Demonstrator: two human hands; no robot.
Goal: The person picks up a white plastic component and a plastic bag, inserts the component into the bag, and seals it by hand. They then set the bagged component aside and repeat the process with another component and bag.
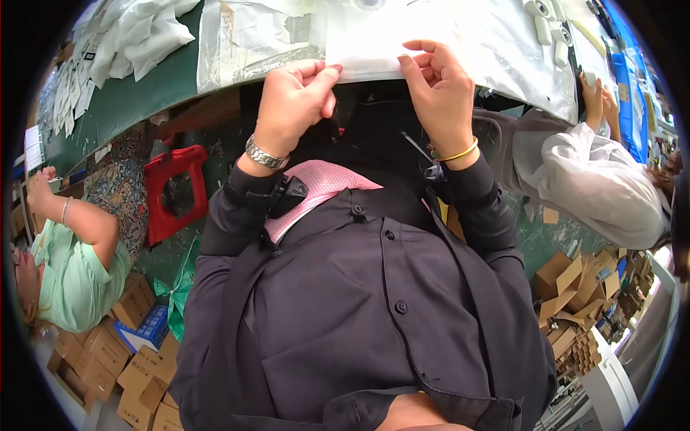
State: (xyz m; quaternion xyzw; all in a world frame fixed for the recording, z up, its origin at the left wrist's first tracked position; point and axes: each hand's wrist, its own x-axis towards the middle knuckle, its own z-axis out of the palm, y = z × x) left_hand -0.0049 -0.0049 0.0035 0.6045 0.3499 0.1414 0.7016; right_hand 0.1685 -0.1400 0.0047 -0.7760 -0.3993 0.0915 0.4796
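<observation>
A flat white plastic bag (368,63) lies at the table's near edge, between my two hands. My left hand (296,97) is closed, its thumb and forefinger pinched at the bag's near left corner. At the bag's right side is my right hand (440,82), with thumb and forefinger apart and the other fingers curled. Its thumb tip is close to the bag's edge; whether they touch is hard to see. Left of the white bag, clear plastic bags (262,39) lie flat on the green tabletop.
White plastic pieces (543,30) sit at the table's far right. Crumpled white bags (140,36) cover its left. A red plastic stool (172,194) stands below. People sit on both sides, one in green (83,273), one in grey (596,179). Cardboard boxes (144,377) crowd the floor.
</observation>
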